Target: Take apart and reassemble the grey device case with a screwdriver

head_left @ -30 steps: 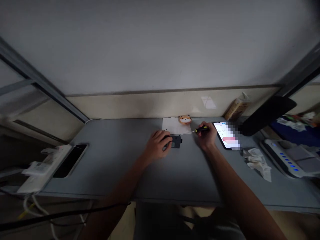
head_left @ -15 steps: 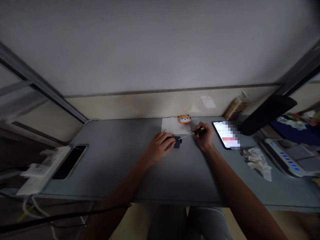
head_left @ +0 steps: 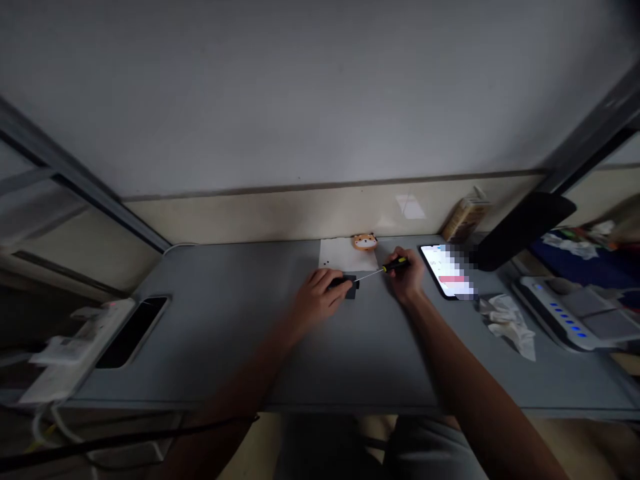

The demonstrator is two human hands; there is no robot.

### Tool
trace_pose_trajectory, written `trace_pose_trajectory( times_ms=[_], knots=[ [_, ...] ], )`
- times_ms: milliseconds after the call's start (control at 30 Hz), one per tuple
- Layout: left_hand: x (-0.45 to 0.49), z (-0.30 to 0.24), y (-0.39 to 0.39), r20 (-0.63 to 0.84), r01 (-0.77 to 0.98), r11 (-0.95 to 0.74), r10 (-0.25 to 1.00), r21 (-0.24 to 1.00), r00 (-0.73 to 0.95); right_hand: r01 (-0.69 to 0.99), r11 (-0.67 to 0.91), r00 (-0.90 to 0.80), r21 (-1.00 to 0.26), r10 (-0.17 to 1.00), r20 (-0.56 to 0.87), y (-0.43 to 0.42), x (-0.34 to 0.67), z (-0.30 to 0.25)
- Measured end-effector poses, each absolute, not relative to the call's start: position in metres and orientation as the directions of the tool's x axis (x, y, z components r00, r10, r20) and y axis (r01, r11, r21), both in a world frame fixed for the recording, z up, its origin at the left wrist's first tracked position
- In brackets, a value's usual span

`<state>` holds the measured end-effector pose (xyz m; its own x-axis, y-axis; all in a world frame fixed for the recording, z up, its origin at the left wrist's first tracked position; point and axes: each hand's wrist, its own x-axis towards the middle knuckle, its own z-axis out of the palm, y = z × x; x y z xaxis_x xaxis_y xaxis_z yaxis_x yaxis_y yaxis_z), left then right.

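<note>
My left hand (head_left: 323, 293) is closed on a small dark boxy device (head_left: 352, 288), holding it against the grey table (head_left: 225, 320). Its exact kind does not show, and my fingers cover its left part. In my right hand (head_left: 407, 273) is a screwdriver (head_left: 395, 265) with a black and yellow handle. The thin metal shaft slants down to the left, and its tip meets the upper right of the device. Just behind lies a white paper sheet (head_left: 343, 253) with a few tiny dark specks, perhaps screws. An orange animal-face case (head_left: 365, 242) sits on its back edge.
A lit phone (head_left: 445, 271) lies to the right, near crumpled tissue (head_left: 509, 325) and a white charger-like unit (head_left: 550, 310) with blue lights. A carton (head_left: 466, 217) and a dark cylinder (head_left: 527, 230) stand behind. At left are a dark-screened phone (head_left: 133, 333) and power strip (head_left: 75, 360).
The whole view has shifted slightly. My left fingers have moved a little on the device, while the screwdriver tip stays at it.
</note>
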<state>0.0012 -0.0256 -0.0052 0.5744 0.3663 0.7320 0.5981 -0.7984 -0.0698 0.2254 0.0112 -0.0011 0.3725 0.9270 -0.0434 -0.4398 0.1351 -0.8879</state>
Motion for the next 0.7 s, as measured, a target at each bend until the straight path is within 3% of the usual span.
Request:
trace_pose_trajectory(
  times_ms=[133,267,367,600,700],
  knots=[
    [0.001,-0.006,-0.025,0.691,0.601,-0.792,0.373,-0.111,0.619,-0.288,0.106,0.354,-0.952,0.935,-0.003,0.012,0.221,0.000],
    [0.005,-0.007,-0.028,0.659,0.594,-0.796,0.385,-0.117,0.646,0.002,0.125,0.200,-0.992,0.972,0.123,0.006,0.209,0.000],
    [0.007,-0.007,-0.031,0.647,0.569,-0.817,0.381,-0.099,0.660,0.125,0.187,0.117,-0.974,0.972,0.201,0.002,0.203,-0.002],
    [-0.003,-0.002,-0.030,0.628,0.556,-0.831,0.434,0.003,0.646,0.138,0.198,0.129,-0.970,0.968,0.216,0.003,0.203,-0.004],
    [-0.015,-0.001,-0.028,0.586,0.558,-0.817,0.526,0.146,0.616,0.095,0.185,0.175,-0.978,0.964,0.200,0.005,0.206,-0.002]
  ],
)
